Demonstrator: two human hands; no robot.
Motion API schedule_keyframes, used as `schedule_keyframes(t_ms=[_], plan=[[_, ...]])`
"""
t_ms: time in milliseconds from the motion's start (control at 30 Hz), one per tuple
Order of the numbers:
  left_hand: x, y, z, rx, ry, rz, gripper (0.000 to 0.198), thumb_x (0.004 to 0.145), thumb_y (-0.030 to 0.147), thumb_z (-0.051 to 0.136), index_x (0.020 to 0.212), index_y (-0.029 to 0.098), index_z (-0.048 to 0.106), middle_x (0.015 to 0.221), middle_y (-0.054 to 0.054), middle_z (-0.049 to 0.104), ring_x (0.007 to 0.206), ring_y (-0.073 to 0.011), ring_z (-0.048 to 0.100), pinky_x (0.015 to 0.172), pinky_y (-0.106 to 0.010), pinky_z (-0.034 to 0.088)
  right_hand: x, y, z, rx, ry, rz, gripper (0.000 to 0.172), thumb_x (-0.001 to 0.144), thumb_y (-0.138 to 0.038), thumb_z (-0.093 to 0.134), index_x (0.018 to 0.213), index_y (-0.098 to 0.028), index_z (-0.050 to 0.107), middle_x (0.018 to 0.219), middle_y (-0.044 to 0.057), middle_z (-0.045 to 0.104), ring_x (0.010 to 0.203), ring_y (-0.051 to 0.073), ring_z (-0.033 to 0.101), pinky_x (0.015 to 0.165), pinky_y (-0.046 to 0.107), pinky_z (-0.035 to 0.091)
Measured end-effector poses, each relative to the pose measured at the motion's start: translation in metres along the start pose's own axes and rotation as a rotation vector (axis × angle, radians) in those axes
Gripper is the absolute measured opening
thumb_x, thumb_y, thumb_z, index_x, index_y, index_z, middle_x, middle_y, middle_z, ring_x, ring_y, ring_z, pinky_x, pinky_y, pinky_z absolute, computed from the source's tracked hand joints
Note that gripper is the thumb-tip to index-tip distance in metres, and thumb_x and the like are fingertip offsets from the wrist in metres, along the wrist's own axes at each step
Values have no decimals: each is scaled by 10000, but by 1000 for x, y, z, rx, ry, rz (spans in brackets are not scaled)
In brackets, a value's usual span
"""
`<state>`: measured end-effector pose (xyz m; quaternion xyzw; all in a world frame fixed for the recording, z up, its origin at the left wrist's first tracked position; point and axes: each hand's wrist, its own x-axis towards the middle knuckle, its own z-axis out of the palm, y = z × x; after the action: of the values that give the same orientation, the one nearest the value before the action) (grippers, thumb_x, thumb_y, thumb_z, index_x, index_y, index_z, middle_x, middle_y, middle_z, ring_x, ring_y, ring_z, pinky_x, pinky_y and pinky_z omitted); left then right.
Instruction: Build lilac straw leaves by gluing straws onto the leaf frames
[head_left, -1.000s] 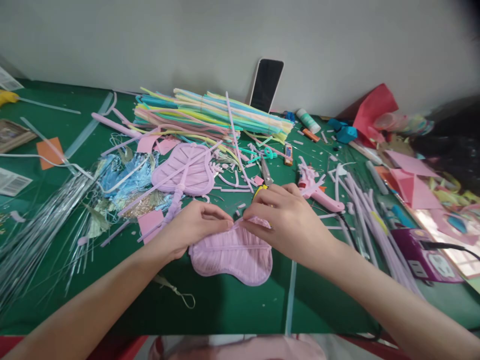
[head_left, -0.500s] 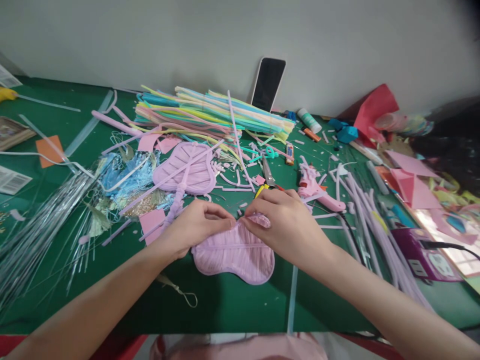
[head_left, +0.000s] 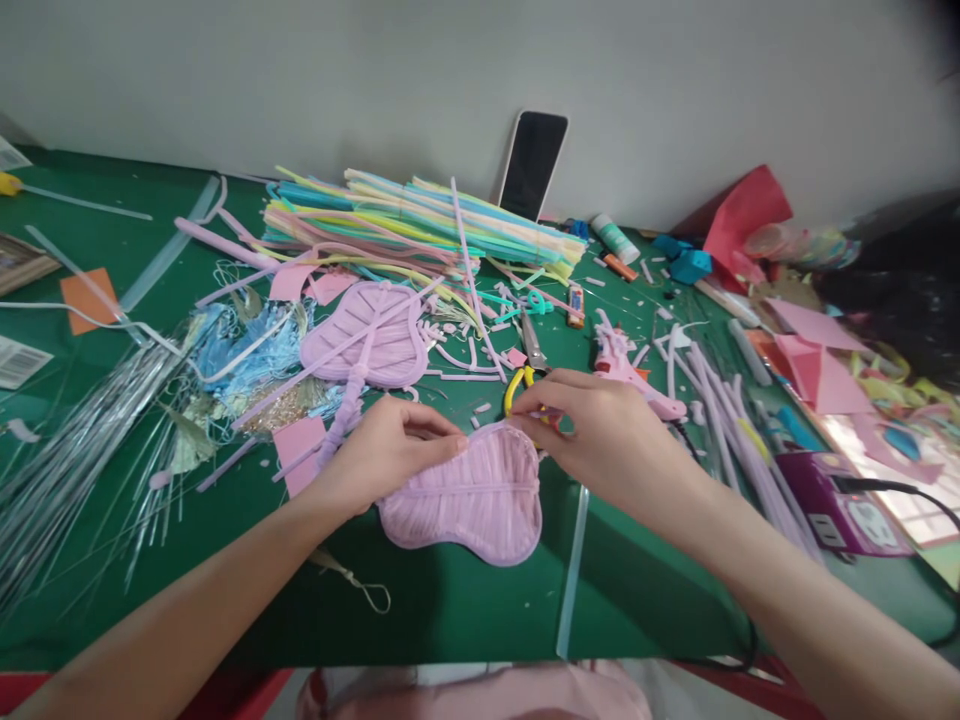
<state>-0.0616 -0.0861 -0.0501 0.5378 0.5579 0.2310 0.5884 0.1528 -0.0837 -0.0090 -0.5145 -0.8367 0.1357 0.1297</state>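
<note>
A lilac lobed fan panel [head_left: 465,515], covered with ribbed strands and edged with fuzzy stem, is held just in front of me. My left hand [head_left: 382,450] grips its upper left rim between thumb and fingers. At the upper right rim, my right hand [head_left: 592,425] has its thumb and fingertips pinched on the edge. Just beyond the right fingers lie pliers [head_left: 531,345] with yellow handles, partly hidden by that hand. A similar lilac fan [head_left: 365,335] with a wrapped handle rests on the table beyond my left hand.
A bundle of coloured pipe cleaners [head_left: 420,225] lies at the back before a propped phone [head_left: 533,165]. To the right are a pink glue gun [head_left: 619,360], lilac stems [head_left: 739,430] and a purple box [head_left: 836,510]. Silver strands [head_left: 97,460] and blue tassels [head_left: 251,345] spread leftward.
My right hand has slid right along the panel's upper rim, uncovering its top right lobe. The left hand keeps its grip. The view has shifted slightly.
</note>
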Motion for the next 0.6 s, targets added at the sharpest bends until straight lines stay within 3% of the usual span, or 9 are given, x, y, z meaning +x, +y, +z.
schedule_keyframes(t_ms=[300, 433, 600], plan=[[2, -4, -3, 59, -40, 31, 169, 737, 334, 738, 843, 208, 774, 752, -14, 757, 719, -173, 658, 599, -242, 433, -1, -8, 2, -82, 2, 74, 100, 866, -185, 629, 800, -172, 704, 810, 30, 686, 655, 150, 623, 599, 281, 440], [3, -4, -5, 71, -74, 65, 181, 747, 379, 739, 802, 212, 782, 800, -12, 772, 769, -180, 663, 653, -249, 452, -3, -9, 6, -53, 35, 56, 97, 859, -171, 636, 794, -168, 708, 799, 38, 681, 652, 153, 618, 587, 281, 437], [4, -4, -6, 45, -81, 44, 191, 747, 386, 738, 787, 204, 783, 801, -20, 772, 783, -193, 663, 669, -264, 460, -7, -5, 9, 41, 87, 5, 124, 856, -122, 629, 912, -177, 725, 857, 35, 704, 658, 136, 626, 631, 266, 474]])
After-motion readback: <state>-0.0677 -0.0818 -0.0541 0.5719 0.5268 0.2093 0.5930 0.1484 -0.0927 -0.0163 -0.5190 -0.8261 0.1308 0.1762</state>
